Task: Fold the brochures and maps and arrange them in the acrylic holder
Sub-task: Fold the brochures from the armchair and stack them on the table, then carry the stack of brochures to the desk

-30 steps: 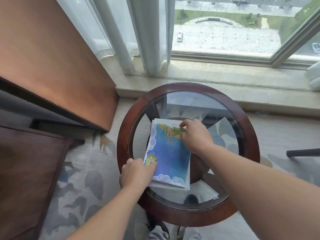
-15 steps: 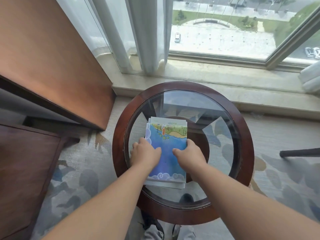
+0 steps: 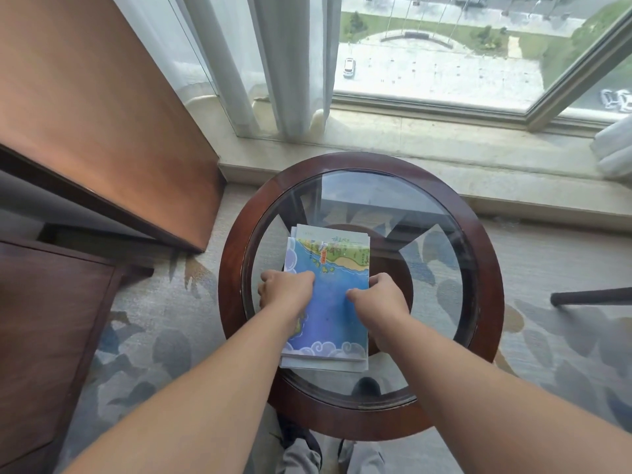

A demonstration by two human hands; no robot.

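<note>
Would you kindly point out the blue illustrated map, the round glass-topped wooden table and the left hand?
Blue illustrated map (image 3: pixel 333 313): head view, open blue centre.
Round glass-topped wooden table (image 3: pixel 485 268): head view, right wooden rim.
Left hand (image 3: pixel 285 290): head view, knuckles.

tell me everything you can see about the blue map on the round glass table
The blue map is a folded paper sheet printed with blue sea, a green and tan coastline along its far edge, and pale cloud swirls at its near edge and far left corner. It lies flat on top of a small stack of paler sheets, which rests on the glass table. The left hand presses its left edge, and the right hand presses its right edge.
</note>
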